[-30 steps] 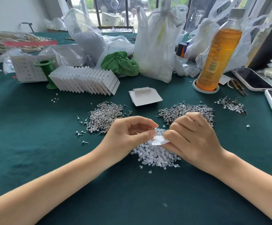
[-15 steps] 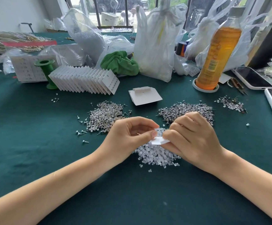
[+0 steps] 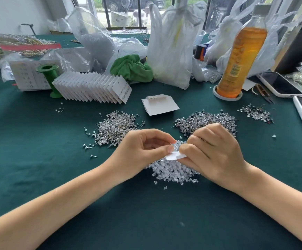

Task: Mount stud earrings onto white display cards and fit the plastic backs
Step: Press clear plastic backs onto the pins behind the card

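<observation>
While both hands pinch | card (image 3: pixel 175 156) between left grip (image 3: pixel 143 152) and right grip (image 3: pixel 213 152)

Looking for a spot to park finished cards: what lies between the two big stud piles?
In the head view, bare green cloth separates left pile from right pile.

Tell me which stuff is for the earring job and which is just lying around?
For the job: white card in both hands, stud piles, clear backs pile, finished cards row.
Lying about: orange bottle, green cloth, phone, green spool.
</observation>
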Tool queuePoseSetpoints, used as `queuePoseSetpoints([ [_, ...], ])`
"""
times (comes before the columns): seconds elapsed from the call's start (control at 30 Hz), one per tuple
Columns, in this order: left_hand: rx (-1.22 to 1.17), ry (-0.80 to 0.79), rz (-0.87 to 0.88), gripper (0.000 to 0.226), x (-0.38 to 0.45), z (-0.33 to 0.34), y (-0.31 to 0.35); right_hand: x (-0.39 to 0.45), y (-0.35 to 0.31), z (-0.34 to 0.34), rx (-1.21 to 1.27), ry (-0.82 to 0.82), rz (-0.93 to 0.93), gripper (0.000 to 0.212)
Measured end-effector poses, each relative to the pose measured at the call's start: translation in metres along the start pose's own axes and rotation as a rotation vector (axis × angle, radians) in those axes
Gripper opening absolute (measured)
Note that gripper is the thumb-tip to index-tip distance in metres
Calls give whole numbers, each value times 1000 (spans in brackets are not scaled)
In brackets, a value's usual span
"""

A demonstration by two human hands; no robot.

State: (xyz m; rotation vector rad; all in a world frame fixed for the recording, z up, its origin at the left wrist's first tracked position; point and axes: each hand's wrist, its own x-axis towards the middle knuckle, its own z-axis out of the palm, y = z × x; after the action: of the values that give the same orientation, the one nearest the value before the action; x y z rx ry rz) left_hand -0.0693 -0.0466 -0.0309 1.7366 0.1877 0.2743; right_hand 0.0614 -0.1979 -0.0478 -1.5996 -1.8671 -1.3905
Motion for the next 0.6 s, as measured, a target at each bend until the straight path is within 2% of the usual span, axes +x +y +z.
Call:
queuePoseSetpoints([
  [0.2,65,-69,-13,13,3,-4,5,1,-1,-2,-33,-2,-7,22],
  [0.37,124,-125,-30,13,7,-8,14,-1,-1,-2,-37,16,-20,32],
  [0.6,-18,-113,-59,16,10,-7,11,-1,2,-2,-48,43,30,30],
])
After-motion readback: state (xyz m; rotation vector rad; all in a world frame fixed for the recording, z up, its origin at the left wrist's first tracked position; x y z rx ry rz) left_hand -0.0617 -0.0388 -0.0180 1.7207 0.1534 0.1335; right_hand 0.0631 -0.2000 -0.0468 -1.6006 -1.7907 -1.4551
